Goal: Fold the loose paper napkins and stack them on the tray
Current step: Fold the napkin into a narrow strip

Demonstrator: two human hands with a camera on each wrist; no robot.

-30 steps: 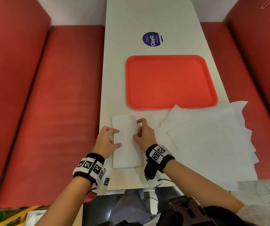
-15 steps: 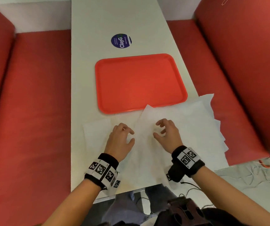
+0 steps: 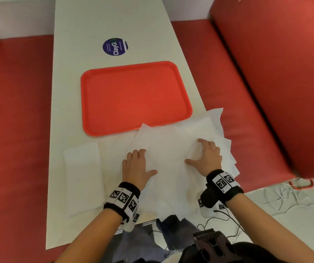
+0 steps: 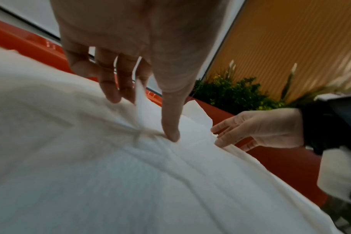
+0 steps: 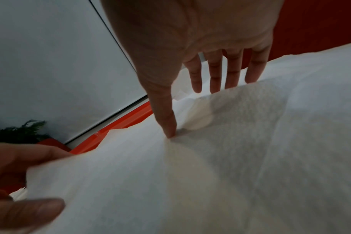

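On the loose napkins (image 3: 173,149) my left hand (image 3: 136,167) and right hand (image 3: 207,156) press with fingers spread flat, grasping nothing, so I may drag several sheets together.

Your left hand (image 3: 136,168) and right hand (image 3: 207,155) rest on the top sheet of the loose napkins (image 3: 173,149), thumbs spread toward each other, at the table's (image 3: 72,54) near right edge. The pile's far corner overlaps the red tray's (image 3: 88,103) near rim. A folded napkin (image 3: 83,168) lies just left of your left hand, and a round sticker (image 3: 115,46) sits beyond the tray
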